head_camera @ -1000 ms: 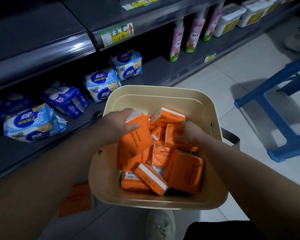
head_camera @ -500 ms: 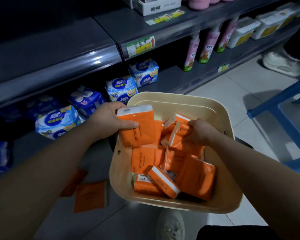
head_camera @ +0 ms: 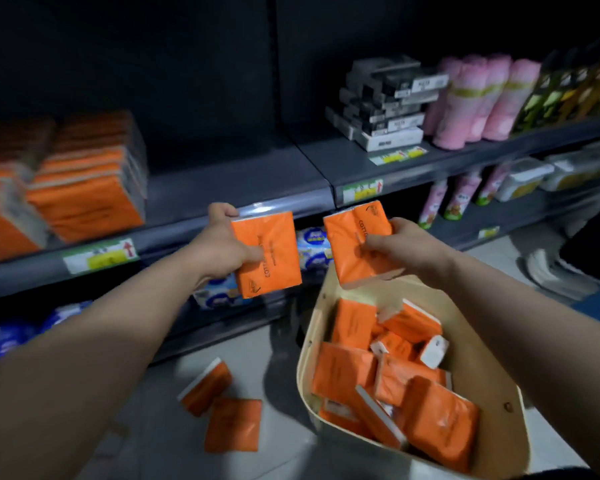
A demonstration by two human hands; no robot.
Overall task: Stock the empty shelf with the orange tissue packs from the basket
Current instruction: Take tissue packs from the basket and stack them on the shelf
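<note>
My left hand [head_camera: 222, 249] grips one orange tissue pack [head_camera: 269, 251], held upright in front of the edge of the grey shelf [head_camera: 229, 181]. My right hand [head_camera: 400, 249] holds another orange tissue pack [head_camera: 350, 244] just to the right, above the far rim of the beige basket [head_camera: 499, 393]. Several more orange packs [head_camera: 392, 379] lie jumbled in the basket at lower right. Stacks of orange packs [head_camera: 84, 188] stand on the left part of the shelf; its middle section is bare.
Two orange packs [head_camera: 222, 403] lie on the floor left of the basket. Blue-and-white packs [head_camera: 312, 251] fill the shelf below. Black boxes [head_camera: 385, 105] and pink rolls [head_camera: 478, 102] sit on the shelf at right. A person's white shoe [head_camera: 548, 271] is at far right.
Both hands have risen out of the basket, each with an orange pack, up to the level of the shelf edge. The view has tilted up, showing the upper shelf.
</note>
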